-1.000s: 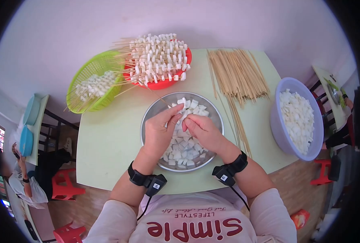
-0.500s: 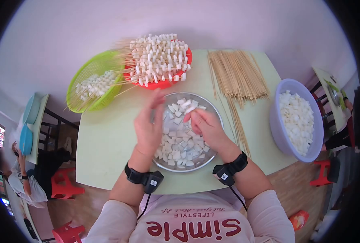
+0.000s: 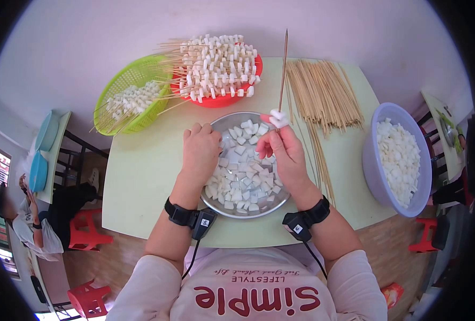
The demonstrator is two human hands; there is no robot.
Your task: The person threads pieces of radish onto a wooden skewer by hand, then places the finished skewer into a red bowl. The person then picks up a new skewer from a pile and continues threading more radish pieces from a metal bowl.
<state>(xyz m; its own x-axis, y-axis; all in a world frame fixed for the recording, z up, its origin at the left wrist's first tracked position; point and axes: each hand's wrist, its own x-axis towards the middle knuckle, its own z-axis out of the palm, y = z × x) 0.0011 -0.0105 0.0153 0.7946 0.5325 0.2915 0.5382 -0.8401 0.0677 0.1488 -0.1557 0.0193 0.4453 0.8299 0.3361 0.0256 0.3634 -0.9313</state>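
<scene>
Upright in my right hand (image 3: 283, 147) is a wooden skewer (image 3: 284, 69), with a few white pieces (image 3: 278, 119) on it by my fingertips. My left hand (image 3: 201, 147) is over the left rim of the round metal tray (image 3: 236, 215), its fingers curled; what they hold, if anything, is hidden. Many loose white cut pieces (image 3: 242, 182) lie in the tray. Bare skewers (image 3: 323, 96) are spread on the table (image 3: 141, 182) beyond my right hand.
A red basin (image 3: 221, 101) bears stacked filled skewers (image 3: 216, 67). Left of it is a green basket (image 3: 106, 109) with more. A purple tub (image 3: 373, 160) of white pieces stands at the right. Another person (image 3: 37, 230) sits at the far left, near blue basins (image 3: 38, 174).
The skewer in my right hand now points upright and shows clearly. My left hand has gone from raised, spread fingers to curled ones beside the tray. The whole view has shifted slightly.
</scene>
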